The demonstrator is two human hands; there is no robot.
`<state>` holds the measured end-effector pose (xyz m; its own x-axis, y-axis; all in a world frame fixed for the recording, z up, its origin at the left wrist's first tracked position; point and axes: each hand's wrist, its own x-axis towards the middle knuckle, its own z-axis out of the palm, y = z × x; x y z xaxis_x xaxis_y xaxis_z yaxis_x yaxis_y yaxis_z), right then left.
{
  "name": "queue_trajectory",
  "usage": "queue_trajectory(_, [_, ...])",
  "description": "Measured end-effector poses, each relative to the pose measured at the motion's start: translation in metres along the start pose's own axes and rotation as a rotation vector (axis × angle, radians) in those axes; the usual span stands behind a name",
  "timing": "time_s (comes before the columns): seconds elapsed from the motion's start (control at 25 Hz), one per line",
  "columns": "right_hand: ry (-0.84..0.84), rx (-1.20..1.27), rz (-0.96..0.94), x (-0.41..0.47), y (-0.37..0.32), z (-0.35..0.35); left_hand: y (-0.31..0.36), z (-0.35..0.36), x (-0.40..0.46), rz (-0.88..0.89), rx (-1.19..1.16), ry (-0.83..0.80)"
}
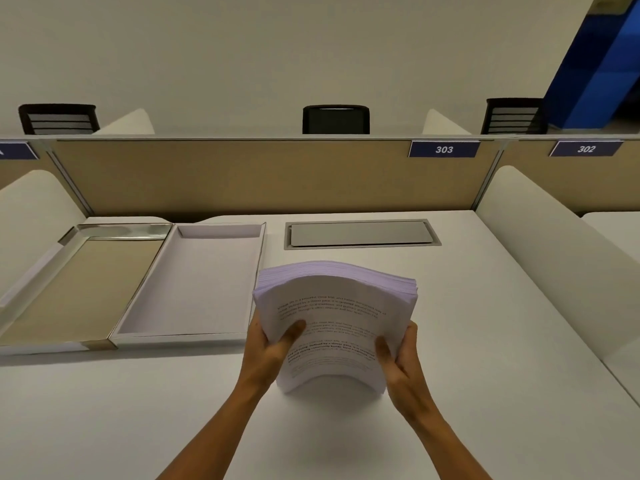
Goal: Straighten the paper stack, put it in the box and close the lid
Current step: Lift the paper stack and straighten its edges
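A thick stack of printed white paper (334,317) stands on its near edge on the white desk, bowed upward in the middle, top sheets fanned at the far end. My left hand (273,351) grips its left side, thumb on the printed top sheet. My right hand (398,355) grips the right side the same way. To the left lies the open white box (194,327), empty, its long side almost touching the stack. Its lid (79,289), brown inside with a silvery rim, lies upturned further left against the box.
A grey cable hatch (360,233) is set flush into the desk behind the stack. A tan partition (263,174) with a "303" label closes the back. White curved side dividers (554,258) flank the desk. Chairs stand beyond the partition.
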<state>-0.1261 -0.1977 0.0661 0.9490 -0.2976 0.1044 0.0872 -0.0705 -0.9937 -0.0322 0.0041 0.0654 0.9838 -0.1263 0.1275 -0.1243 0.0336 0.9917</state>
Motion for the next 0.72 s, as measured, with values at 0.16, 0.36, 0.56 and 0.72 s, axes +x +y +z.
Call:
queue_trajectory(0.16, [0.05, 0.066, 0.007, -0.003, 0.008, 0.007, 0.005, 0.005, 0.001, 0.026, -0.075, 0.014])
queue_trajectory(0.36, [0.065, 0.032, -0.035, 0.009, 0.001, 0.003, -0.001, -0.003, 0.009, 0.017, -0.001, 0.0])
queue_trajectory(0.56, [0.077, 0.022, 0.021, 0.006, 0.005, 0.009, -0.011, 0.0, 0.001, 0.046, 0.088, 0.0])
queue_trajectory(0.72, [0.097, 0.005, 0.013, 0.008, 0.0, 0.01, -0.005, 0.005, 0.002, 0.086, 0.094, 0.039])
